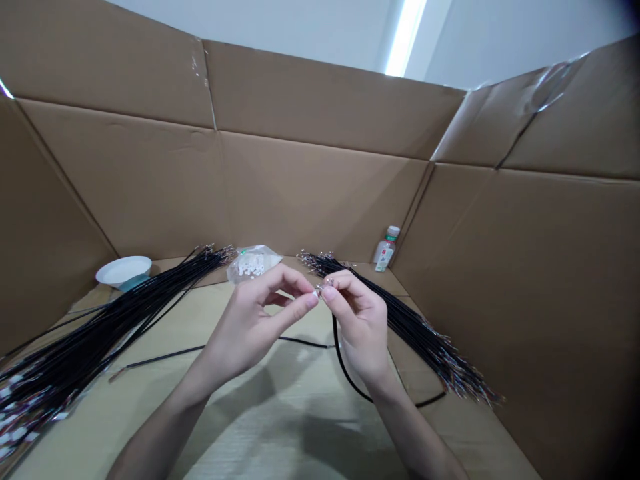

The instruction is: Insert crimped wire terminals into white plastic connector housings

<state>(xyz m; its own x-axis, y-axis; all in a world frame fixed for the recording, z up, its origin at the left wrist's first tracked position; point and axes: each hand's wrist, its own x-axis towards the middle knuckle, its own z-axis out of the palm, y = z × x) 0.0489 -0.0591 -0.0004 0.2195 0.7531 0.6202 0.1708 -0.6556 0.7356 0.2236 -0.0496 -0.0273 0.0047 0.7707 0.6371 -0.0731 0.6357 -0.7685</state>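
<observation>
In the head view my left hand (255,317) pinches a small white connector (316,293) between thumb and forefinger. My right hand (361,320) grips the thin wire ends of a black cable (341,360), with thumb and forefinger closed. The fingertips of both hands almost meet where wires and connector come together; whether a wire sits inside the connector is too small to tell. From my right hand the cable hangs in a loop, passes behind the wrist and comes out at the right. Another single black cable (165,357) lies on the table behind my left forearm.
A bundle of black cables (120,327) with white connectors lies left; another bundle (410,320) with bare wire ends lies right. At the back are a plastic bag of white connectors (253,265), a white bowl (124,270) and a bottle (386,250). Cardboard walls (320,193) surround the table.
</observation>
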